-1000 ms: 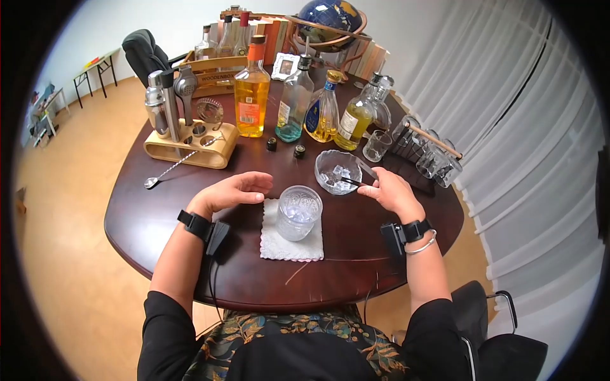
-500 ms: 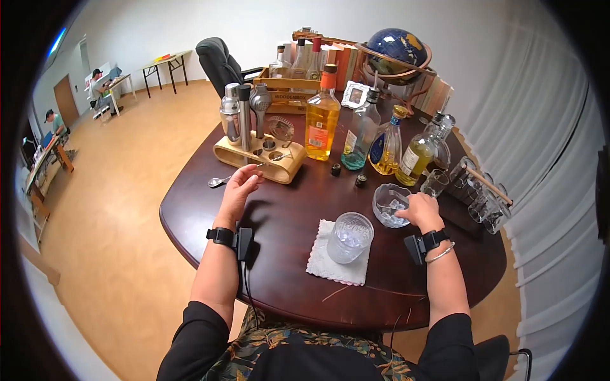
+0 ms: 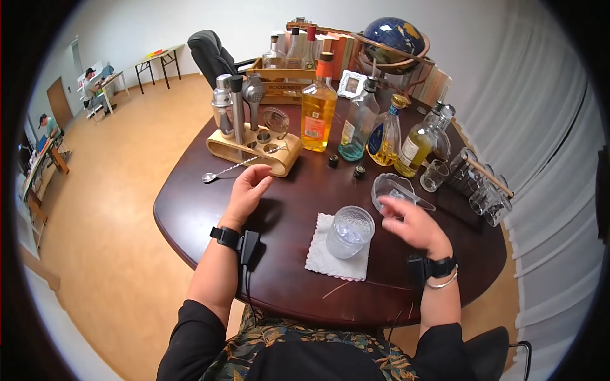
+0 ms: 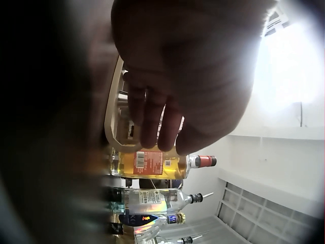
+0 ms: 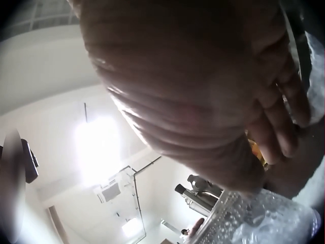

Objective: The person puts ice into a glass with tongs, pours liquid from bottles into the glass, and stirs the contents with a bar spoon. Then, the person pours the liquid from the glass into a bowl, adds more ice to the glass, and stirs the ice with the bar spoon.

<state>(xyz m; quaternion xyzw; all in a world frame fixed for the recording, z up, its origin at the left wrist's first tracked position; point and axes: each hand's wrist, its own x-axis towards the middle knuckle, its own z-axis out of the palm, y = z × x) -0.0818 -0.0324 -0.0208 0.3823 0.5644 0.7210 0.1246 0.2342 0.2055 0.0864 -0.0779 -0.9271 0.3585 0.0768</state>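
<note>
My left hand (image 3: 248, 194) hovers over the table in front of the wooden bar-tool stand (image 3: 219, 150), fingers loosely bent and holding nothing. Just beyond its fingertips, a twisted bar spoon (image 3: 236, 168) lies with its bowl on the table and its handle across the stand. My right hand (image 3: 416, 225) is held with relaxed fingers between the glass bowl of ice (image 3: 383, 183) and a patterned mixing glass (image 3: 350, 236), covering part of the bowl. Ice fills the mixing glass, which stands on a white cloth (image 3: 318, 255). In the right wrist view, the glass (image 5: 264, 216) shows close below the palm.
An orange-labelled bottle (image 3: 318, 111), a clear bottle (image 3: 358, 127) and other bottles line the far side. Two dark caps (image 3: 359, 172) lie before them. A small glass (image 3: 434, 176) and a rack of glasses (image 3: 486, 190) stand at the right.
The head view has turned left. My right hand has let go of the tongs and drawn back from the ice bowl. My left hand moved toward the bar spoon, then slightly back.
</note>
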